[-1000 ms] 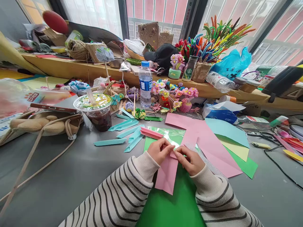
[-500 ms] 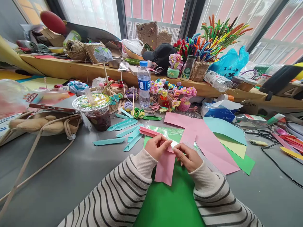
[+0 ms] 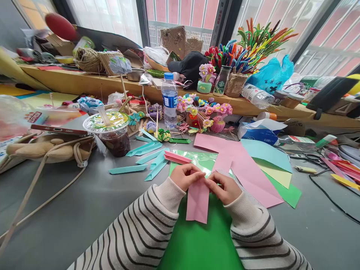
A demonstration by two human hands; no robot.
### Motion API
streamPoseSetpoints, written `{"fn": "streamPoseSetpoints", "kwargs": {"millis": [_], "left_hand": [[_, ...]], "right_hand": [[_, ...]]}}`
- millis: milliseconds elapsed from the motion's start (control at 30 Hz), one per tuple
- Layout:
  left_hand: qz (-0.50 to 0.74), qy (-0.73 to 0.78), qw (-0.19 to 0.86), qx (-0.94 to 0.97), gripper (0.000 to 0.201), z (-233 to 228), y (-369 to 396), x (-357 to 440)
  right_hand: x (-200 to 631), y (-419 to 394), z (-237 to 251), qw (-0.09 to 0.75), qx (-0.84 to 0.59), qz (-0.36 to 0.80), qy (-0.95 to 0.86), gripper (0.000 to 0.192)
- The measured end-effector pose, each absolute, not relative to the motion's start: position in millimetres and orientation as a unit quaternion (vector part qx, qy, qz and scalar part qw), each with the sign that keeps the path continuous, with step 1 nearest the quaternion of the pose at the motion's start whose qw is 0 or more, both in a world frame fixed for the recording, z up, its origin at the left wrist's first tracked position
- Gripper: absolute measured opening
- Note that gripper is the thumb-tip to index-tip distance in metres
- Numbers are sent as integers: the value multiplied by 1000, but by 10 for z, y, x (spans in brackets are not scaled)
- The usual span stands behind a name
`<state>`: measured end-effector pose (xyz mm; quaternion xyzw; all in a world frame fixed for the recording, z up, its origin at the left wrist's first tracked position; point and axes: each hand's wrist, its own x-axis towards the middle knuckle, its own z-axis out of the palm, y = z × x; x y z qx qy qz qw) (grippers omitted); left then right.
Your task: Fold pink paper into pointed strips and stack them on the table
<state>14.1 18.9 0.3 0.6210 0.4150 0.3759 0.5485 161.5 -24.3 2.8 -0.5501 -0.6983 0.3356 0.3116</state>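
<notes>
My left hand and my right hand are close together, fingertips of both pinched on the top edge of a folded pink paper strip, which hangs down toward me over a green sheet lying on the grey counter. Just beyond my hands lie a shiny green film, a folded pink piece and larger pink sheets. Folded teal strips are scattered to the left, near a lidded drink cup and a water bottle.
</notes>
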Motion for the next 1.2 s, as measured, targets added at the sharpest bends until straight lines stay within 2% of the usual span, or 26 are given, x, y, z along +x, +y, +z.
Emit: {"fn": "streamPoseSetpoints", "kwargs": {"millis": [200, 433, 567, 800, 900, 1033, 1133, 1200], "left_hand": [[387, 418, 546, 614, 20, 6, 189, 141], [398, 377, 622, 559, 28, -37, 206, 166], [352, 388, 619, 585, 29, -41, 198, 171], [264, 353, 589, 677, 26, -3, 157, 145], [258, 341, 608, 669, 27, 47, 143, 135], [329, 336, 662, 584, 35, 113, 173, 109], [328, 318, 727, 513, 52, 105, 199, 115], [332, 329, 733, 494, 55, 80, 202, 139]], "right_hand": [[1624, -233, 47, 315, -569, 348, -676, 27], [1606, -250, 6, 413, -586, 342, -607, 29], [1631, -236, -4, 427, -577, 351, -601, 29], [1676, -222, 3, 397, -561, 354, -635, 31], [1697, -220, 45, 422, -541, 371, -626, 29], [1787, -181, 89, 481, -569, 443, -499, 26], [1808, -149, 82, 537, -561, 505, -377, 28], [1759, -147, 67, 552, -554, 534, -321, 29]]}}
